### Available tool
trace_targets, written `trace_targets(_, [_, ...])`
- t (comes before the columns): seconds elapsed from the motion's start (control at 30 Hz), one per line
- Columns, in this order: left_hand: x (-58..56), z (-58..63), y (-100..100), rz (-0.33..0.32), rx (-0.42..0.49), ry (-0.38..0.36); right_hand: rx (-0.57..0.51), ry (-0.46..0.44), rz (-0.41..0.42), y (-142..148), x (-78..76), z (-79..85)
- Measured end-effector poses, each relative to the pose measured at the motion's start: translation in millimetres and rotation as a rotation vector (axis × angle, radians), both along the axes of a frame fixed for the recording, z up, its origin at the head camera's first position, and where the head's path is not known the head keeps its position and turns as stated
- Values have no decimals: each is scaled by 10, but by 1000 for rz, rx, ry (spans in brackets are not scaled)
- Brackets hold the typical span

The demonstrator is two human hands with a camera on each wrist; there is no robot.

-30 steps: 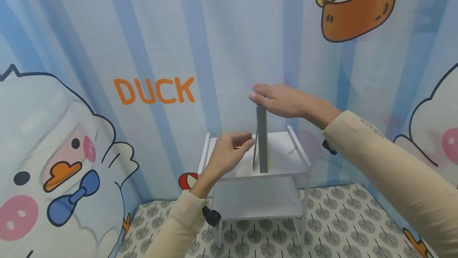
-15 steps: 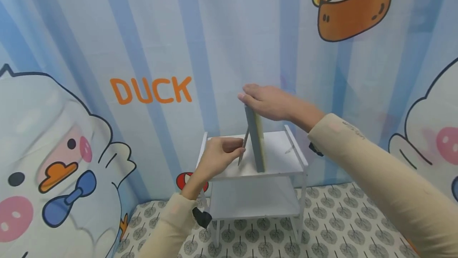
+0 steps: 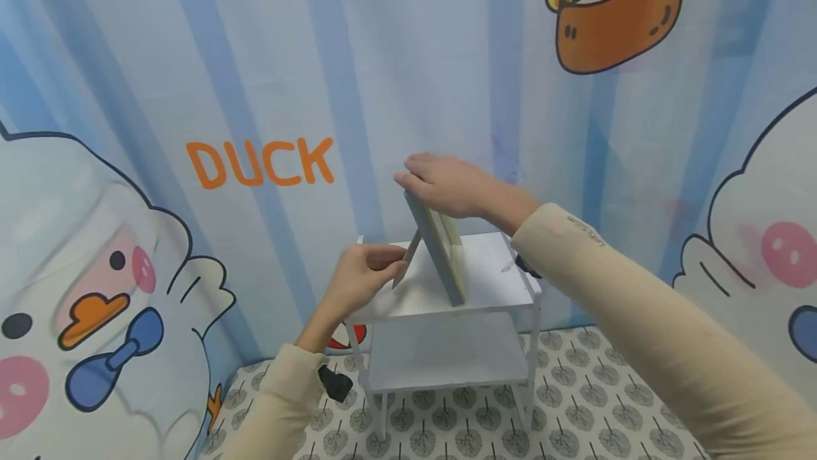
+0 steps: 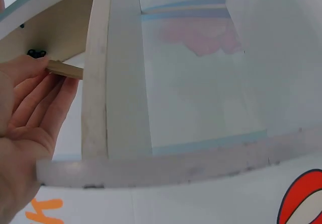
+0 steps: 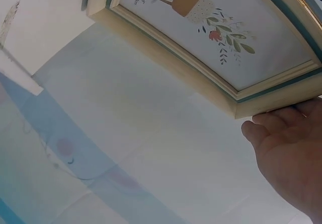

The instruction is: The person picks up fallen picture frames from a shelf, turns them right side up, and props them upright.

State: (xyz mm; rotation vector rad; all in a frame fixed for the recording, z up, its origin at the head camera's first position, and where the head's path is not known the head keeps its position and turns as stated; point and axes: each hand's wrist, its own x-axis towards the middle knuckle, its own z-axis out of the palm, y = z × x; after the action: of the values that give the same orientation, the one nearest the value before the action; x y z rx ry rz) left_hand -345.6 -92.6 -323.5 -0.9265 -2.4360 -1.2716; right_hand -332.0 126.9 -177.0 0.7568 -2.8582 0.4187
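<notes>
A picture frame (image 3: 435, 251) stands on the upper shelf (image 3: 491, 286) of a white rack, leaning left, seen edge-on in the head view. Behind it, my left hand (image 3: 360, 276) pinches the frame's support leg (image 3: 410, 256) between thumb and fingers. The left wrist view shows this thin brown leg (image 4: 65, 69) angled out from the backing. Palm down, my right hand (image 3: 456, 185) rests on the frame's top edge with its fingers fairly straight. In the right wrist view, the cream-and-green frame's front (image 5: 171, 68) shows a printed plant picture.
The rack has a lower shelf (image 3: 447, 357) and raised side rails. A striped curtain (image 3: 357, 56) with cartoon prints hangs close behind it. Tree-patterned floor covering (image 3: 469, 421) lies beneath.
The picture frame has gone from nearly upright to leaning left, its top moving left with my right hand. My left hand has moved left and drawn the support leg out from the backing.
</notes>
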Motion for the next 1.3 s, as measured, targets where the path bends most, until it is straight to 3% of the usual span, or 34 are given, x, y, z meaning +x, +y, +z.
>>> trace_targets(0.5, [-39,-27,-160,43,-37,24,40,-41,16,-309,-110,-22])
trace_targets(0.9, [12,-1,-120,71,-65,86,23,-24,5,-345,-97,-53])
trace_targets(1.07, [63,22,-63,88,-53,133,-49,-59,10,-330,-86,-75])
trace_targets(1.3, [250,101,-24,145,-32,233,-318,-49,64,-169,-136,-148])
